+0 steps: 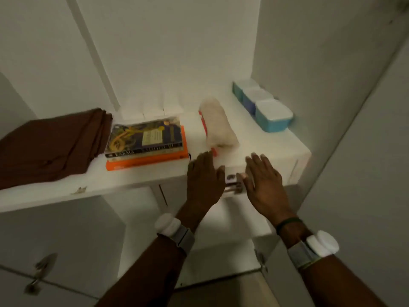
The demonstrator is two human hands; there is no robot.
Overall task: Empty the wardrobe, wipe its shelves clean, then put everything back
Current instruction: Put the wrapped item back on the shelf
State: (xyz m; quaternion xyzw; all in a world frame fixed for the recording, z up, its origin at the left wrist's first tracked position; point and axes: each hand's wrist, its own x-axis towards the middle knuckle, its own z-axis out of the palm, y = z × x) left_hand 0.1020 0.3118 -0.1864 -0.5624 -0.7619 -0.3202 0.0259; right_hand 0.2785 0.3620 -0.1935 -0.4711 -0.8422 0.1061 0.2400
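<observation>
A white wardrobe shelf (137, 182) carries a folded brown cloth (51, 145) at the left, a stack of books (146, 144) in the middle, a cream cloth roll (220, 124) over something red, and a row of blue lidded containers (263, 106) at the right. My left hand (204, 176) hovers with straight fingers at the shelf's front edge, its fingertips just short of the cream roll. My right hand (263, 178) is spread flat beside it, over the front edge. Neither hand holds anything.
A small metal fitting (234, 185) shows on the drawer front between my hands. White side walls close the shelf in at the right. Lower left, a door with a metal handle (41, 273) is in view. Both wrists wear white bands.
</observation>
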